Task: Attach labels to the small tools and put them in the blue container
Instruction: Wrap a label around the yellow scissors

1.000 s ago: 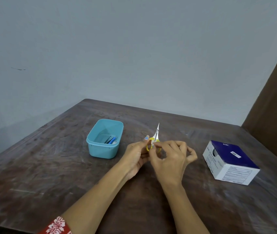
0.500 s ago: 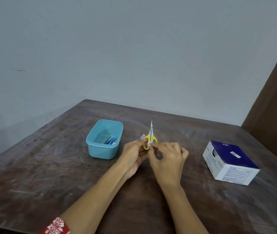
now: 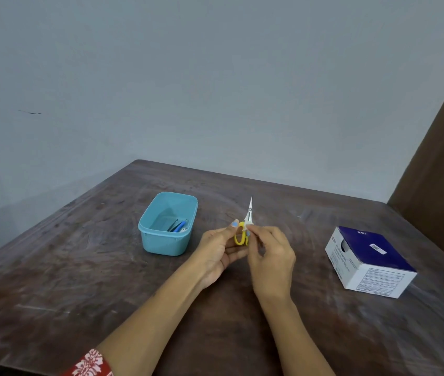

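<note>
Small scissors (image 3: 245,223) with yellow handles and a thin silver blade point upward over the middle of the table. My left hand (image 3: 219,252) grips the yellow handles from the left. My right hand (image 3: 271,257) pinches the scissors where blade meets handle; a small pale piece shows under its fingertips, too small to identify. The blue container (image 3: 167,225) stands on the table just left of my hands. It holds a blue-handled tool (image 3: 179,226) and other small items that are hard to make out.
A white and dark blue cardboard box (image 3: 368,260) lies at the right of the brown wooden table (image 3: 80,267). A grey wall rises behind the table, and a brown panel stands at the far right.
The scissors have turned from a rightward tilt to nearly upright. My right hand's fingers have closed in on the joint of the scissors. Container and box have not moved.
</note>
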Motion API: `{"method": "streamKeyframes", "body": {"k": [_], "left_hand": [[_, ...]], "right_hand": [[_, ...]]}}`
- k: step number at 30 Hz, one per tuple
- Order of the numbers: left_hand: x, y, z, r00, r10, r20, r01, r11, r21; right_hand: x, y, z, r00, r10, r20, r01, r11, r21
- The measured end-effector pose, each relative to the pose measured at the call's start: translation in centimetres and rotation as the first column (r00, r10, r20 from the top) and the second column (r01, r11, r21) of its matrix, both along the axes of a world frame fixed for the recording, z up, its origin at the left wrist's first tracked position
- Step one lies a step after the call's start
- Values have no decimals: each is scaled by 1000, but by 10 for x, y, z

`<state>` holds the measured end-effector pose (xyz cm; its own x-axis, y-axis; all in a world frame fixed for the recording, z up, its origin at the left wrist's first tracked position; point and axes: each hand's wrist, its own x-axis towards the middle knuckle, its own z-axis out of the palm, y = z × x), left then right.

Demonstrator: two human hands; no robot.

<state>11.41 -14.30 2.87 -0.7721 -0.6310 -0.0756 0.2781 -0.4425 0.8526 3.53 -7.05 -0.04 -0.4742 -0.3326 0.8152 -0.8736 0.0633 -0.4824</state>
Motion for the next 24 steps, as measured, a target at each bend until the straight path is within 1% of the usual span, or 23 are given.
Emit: {"method": "streamKeyframes", "body": {"k": [3,8,10,13,15,17,24], "left_hand": [[1,2,0,999,-39,14,39,999,-10],[1,0,1,1000,2,-3,-2,1000,-24],[2,-1,0,999,-25,32,26,999,-30],[2,2,0,987,-130,97,136,989,-52],[3,5,-1,977,-184,109,190,980,-49],[3,5,0,973,-205,106,210,977,-46],[2,-1,-3,989,-128,76,133,989,-66]], "right_hand": [[-1,0,0,1000,-2,9,2,1000,-30],[2,-1,0,998,59,0,-59,998,2],[1,-1,0,1000,29,-5,-29,1000,-13],[-3,0,0,999,-50,15,51,996,-80],[-6,0,0,995,-91,29,94,989,-115],[-6,1,1,993,-104,47,109,986,-126],[1,1,4,994,-92,62,96,993,-73]]}}
